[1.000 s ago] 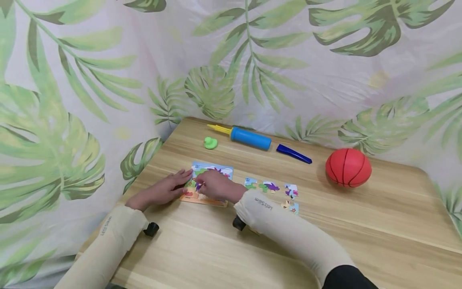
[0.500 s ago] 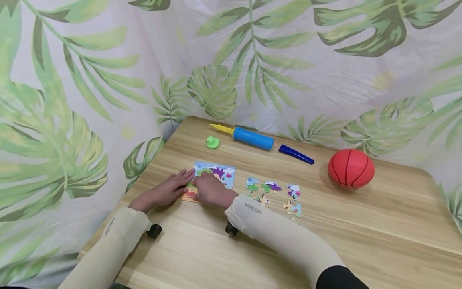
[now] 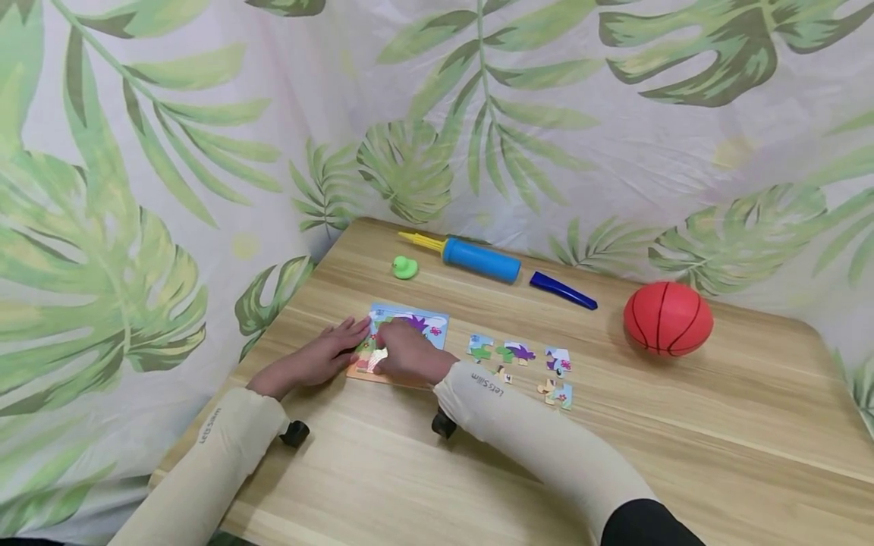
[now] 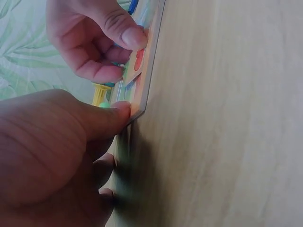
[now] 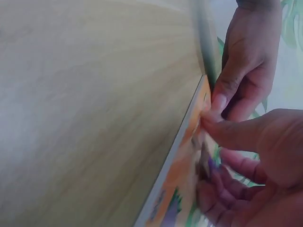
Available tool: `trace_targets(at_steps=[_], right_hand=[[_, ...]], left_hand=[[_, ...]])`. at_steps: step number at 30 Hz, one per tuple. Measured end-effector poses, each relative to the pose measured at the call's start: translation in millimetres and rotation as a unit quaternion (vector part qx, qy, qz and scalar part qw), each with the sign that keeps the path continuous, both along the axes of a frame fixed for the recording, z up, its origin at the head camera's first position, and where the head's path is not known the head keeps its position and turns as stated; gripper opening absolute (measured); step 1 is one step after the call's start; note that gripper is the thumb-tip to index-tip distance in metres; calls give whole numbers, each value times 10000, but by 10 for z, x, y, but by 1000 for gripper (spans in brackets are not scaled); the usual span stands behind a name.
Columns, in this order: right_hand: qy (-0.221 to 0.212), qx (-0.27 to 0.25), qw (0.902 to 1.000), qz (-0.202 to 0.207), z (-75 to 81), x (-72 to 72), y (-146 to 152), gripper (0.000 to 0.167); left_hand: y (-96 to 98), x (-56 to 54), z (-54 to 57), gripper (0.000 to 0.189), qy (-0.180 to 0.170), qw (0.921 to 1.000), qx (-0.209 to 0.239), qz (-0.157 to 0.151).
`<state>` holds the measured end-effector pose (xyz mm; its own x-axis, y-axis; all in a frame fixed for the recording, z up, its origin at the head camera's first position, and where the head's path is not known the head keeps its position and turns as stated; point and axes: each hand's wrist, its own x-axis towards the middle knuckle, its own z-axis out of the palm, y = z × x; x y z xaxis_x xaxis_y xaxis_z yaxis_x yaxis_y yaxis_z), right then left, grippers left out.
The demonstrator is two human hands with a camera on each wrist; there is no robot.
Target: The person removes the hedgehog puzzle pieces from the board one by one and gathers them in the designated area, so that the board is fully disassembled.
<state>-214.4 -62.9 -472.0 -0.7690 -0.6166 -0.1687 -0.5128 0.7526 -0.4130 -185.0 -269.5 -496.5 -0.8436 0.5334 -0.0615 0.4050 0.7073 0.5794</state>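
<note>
A colourful picture puzzle board (image 3: 437,326) lies at the table's left side in the head view. My right hand (image 3: 411,353) is over its middle and lower part, hiding much of the picture. In the left wrist view, the right thumb and fingers pinch a puzzle piece (image 4: 136,64) with a red shape, tilted up from the board. My left hand (image 3: 319,355) rests at the board's left edge, fingers extended. Its thumb (image 4: 120,113) presses on the board's near corner. A pale patch (image 3: 374,359) shows beside the right thumb.
Several loose puzzle pieces (image 3: 517,351) lie right of the board. Behind are a green toy duck (image 3: 405,267), a blue hand pump (image 3: 481,259) with a yellow nozzle, and a dark blue tapered object (image 3: 563,290). A red ball (image 3: 668,318) sits farther right.
My right hand has shifted left and then slightly back right over the board, and a pale patch has come into view at the lower left. My left hand keeps its place.
</note>
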Motion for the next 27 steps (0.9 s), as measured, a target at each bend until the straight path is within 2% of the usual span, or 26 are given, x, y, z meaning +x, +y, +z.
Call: trace_targets(at_steps=[5,8,11,14,20,24,27], right_hand=[[-541,-746,9950,-377,-5,-116,124,19],[-889,-1225,9871,-516,38,-186,266,8],[-1212,-1568,9782,-614,122,-195,489,7],[-1449,-1782,9715,-585,209,-118,773,7],[-1932,-1781,9644,-295,227,212,1307,11],[-1920,-1622,9678,-95,141,367,1501,9],[-1870,-1540,9702,-62,93,404,1553,10]], left_hand=[[25,4,7,59,-32,9999,-82,114],[48,12,24,60,-64,9997,-97,233],[66,17,19,59,-82,9996,-100,269],[72,28,-1,58,-71,9994,-138,307],[59,47,-9,58,-60,9987,-234,443],[66,31,11,58,21,9989,-275,386],[85,7,10,58,45,9990,-326,310]])
